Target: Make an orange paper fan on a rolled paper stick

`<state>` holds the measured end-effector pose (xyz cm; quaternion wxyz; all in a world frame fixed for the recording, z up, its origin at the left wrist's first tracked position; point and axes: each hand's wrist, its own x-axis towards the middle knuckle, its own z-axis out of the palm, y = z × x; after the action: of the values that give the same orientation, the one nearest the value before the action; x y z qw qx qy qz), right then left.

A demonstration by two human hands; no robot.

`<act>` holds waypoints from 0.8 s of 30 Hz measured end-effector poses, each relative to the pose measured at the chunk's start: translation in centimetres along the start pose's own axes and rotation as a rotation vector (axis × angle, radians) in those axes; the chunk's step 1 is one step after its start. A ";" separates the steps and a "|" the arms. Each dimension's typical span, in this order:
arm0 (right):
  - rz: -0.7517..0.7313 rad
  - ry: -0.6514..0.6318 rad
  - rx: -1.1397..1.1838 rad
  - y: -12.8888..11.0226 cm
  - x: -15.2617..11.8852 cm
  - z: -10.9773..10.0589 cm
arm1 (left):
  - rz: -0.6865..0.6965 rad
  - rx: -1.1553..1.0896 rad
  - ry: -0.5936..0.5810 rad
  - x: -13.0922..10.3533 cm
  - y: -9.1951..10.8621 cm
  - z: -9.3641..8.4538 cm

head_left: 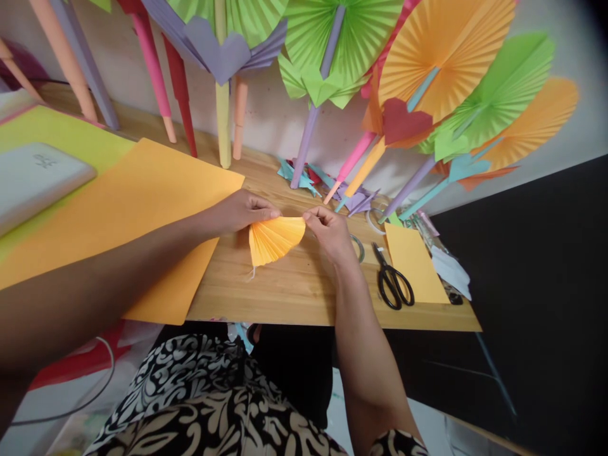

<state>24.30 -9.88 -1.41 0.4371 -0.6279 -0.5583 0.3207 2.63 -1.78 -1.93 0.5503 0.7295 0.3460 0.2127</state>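
Observation:
A pleated yellow-orange paper fan is spread between my two hands above the wooden table. My left hand pinches its upper left part, thumb along the top edge. At the upper right corner, my right hand grips the paper between thumb and fingers. A short whitish strip dangles from the fan's lower left corner. Right of my right hand lie a roll of tape, partly hidden by it, and black-handled scissors.
Large orange paper sheets cover the left side, with a pale flat device on top. A smaller orange sheet lies right of the scissors. Finished paper fans lean against the wall, above colored paper scraps.

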 end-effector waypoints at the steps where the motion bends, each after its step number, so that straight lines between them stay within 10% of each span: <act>1: -0.003 0.011 -0.002 0.1 0.0 0.0 | -0.011 0.019 -0.003 0.0 0.0 -0.2; 14: 0.035 0.199 0.139 1.4 0.6 -0.3 | -0.057 -0.062 0.045 0.3 0.0 -0.2; 24: -0.168 0.424 -0.243 2.6 1.5 -0.8 | -0.088 -0.282 0.183 1.1 -1.9 -0.3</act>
<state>26.36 -8.56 -3.29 0.4909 -0.6805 -0.5389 0.0749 2.64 -0.45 -3.74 0.6222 0.6069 0.3927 0.3005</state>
